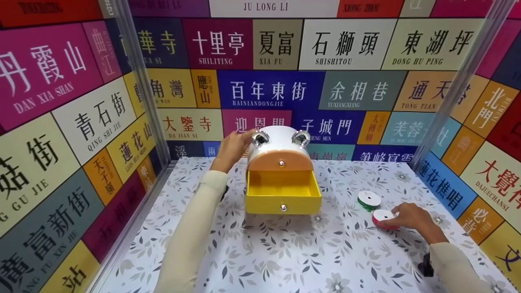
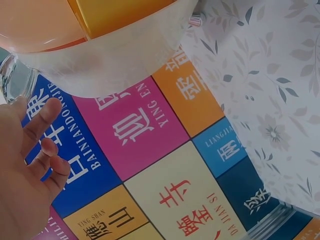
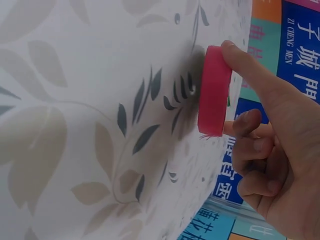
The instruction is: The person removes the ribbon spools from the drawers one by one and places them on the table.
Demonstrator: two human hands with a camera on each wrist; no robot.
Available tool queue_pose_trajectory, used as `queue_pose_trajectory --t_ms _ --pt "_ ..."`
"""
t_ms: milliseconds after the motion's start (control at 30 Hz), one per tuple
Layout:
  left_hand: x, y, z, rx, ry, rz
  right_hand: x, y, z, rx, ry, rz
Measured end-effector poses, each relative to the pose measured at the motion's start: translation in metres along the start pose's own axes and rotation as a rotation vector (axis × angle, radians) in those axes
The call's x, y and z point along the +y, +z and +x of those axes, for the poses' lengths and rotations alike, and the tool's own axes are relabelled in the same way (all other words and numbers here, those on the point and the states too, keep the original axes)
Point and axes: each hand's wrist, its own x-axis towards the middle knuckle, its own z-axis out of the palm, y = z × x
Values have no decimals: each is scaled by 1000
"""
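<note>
A white, round-topped cabinet (image 1: 278, 138) with clear ear-like knobs stands on the table. Its orange upper drawer (image 1: 264, 161) is closed, and its yellow lower drawer (image 1: 266, 205) is pulled out with a bare inside. My left hand (image 1: 234, 148) touches the left knob (image 2: 17, 75) at the cabinet's top, its other fingers loosely bent. On the right, my right hand (image 1: 411, 219) pinches a red ribbon spool (image 3: 215, 92) by its edges between thumb and finger; the spool stays at the tabletop. Just behind it lies a green ribbon spool (image 1: 369, 199) with a white face.
The floral-covered table (image 1: 325, 252) reaches toward me and to both sides. Panels printed with Chinese place names (image 1: 268, 90) form the back and side walls. Clear corner strips (image 1: 142, 81) run up where the walls meet.
</note>
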Motion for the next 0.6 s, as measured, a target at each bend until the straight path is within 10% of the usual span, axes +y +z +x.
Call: queue_pose_trajectory --t_ms 600 --pt "1 -1 -2 -20 -13 -12 4 9 1 -15 31 -22"
